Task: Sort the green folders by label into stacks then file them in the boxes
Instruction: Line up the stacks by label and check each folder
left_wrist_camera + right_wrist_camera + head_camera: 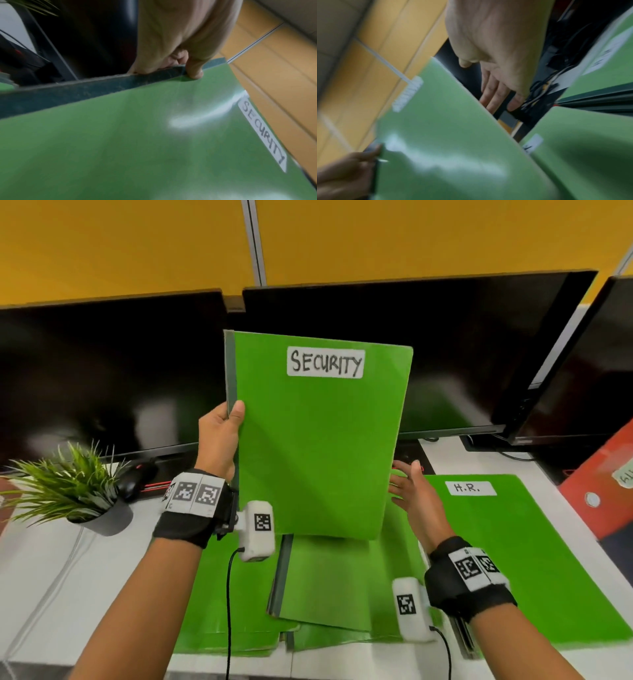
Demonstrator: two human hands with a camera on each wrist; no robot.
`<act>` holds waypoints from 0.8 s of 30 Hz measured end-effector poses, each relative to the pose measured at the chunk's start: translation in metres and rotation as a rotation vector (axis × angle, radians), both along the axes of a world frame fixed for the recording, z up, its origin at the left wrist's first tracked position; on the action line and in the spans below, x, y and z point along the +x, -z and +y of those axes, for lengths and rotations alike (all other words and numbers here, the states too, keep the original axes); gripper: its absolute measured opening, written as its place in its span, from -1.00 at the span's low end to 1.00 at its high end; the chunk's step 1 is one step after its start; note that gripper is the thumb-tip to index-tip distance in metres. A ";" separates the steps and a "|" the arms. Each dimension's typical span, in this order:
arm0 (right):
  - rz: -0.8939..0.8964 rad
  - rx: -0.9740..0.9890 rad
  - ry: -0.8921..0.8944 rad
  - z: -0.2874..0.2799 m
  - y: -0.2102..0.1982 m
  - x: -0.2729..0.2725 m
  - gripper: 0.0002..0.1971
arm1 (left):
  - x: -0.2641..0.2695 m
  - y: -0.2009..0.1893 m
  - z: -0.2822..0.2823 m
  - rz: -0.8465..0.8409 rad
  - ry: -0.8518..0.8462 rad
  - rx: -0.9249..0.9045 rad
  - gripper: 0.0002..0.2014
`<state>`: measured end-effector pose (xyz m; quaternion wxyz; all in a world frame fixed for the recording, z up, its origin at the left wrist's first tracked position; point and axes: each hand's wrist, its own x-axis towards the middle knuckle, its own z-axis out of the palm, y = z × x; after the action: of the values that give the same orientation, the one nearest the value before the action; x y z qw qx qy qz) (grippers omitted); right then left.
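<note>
My left hand [222, 429] grips the spine edge of a green folder labelled SECURITY [318, 440], holding it upright above the desk, thumb on the front cover [193, 70]. My right hand [411, 491] is at the folder's right edge, fingers straight and spread [494, 94], holding nothing. Beneath lies a loose pile of green folders [325, 587]. A green folder labelled H.R. [513, 549] lies flat to the right.
Black monitors [102, 371] stand along the back of the white desk [51, 577]. A potted plant [78, 491] and a black mouse [135, 479] sit at the left. A red box file [603, 487] leans at the right edge.
</note>
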<state>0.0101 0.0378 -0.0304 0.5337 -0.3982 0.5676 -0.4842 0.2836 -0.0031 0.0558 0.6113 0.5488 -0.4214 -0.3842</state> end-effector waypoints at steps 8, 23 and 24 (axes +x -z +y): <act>0.235 0.127 -0.308 0.010 0.022 0.065 -0.50 | 0.058 0.092 0.006 -0.223 -0.106 0.518 -0.76; 0.381 0.335 -0.787 0.004 0.039 0.165 -0.27 | 0.157 0.150 0.031 -0.721 -0.336 0.952 -0.65; 0.373 0.338 -0.802 0.004 0.039 0.167 -0.24 | 0.157 0.151 0.029 -0.734 -0.313 0.962 -0.65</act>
<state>0.1770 0.0417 -0.0697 0.6250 -0.5735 0.5261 -0.0608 0.4409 0.0258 -0.0955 0.1602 0.9141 -0.2982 -0.2233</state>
